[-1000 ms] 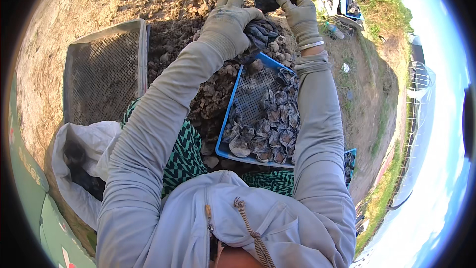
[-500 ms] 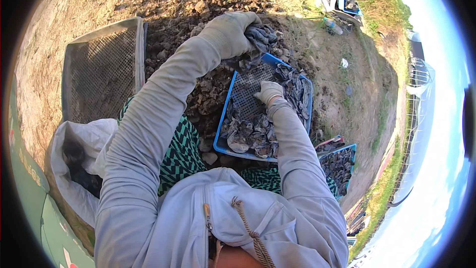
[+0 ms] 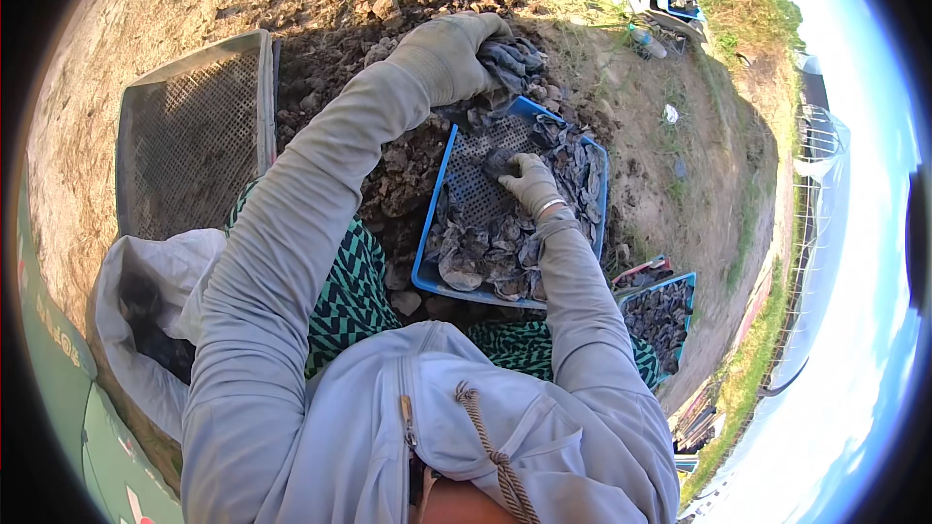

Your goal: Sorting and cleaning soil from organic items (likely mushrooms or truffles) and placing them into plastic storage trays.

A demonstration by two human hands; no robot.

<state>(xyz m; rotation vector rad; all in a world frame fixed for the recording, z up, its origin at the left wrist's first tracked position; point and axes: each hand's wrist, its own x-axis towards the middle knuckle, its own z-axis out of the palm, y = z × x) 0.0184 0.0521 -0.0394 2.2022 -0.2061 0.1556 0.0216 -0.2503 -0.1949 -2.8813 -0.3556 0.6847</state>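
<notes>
My left hand, in a grey glove, reaches far forward and rests on a clump of dark oyster shells at the top of a muddy heap. My right hand, gloved too, is down inside a blue perforated tray and closes on a dark shell over the bare mesh. Grey shells fill the near and right parts of that tray.
A grey mesh sieve box lies to the left on the dirt. A white sack gapes at lower left. A second blue tray of shells sits at lower right. More trays and boards lie far back near grass.
My right hand came down from the heap, where it held a shell clump with the left, into the blue tray. The left hand stayed on the heap.
</notes>
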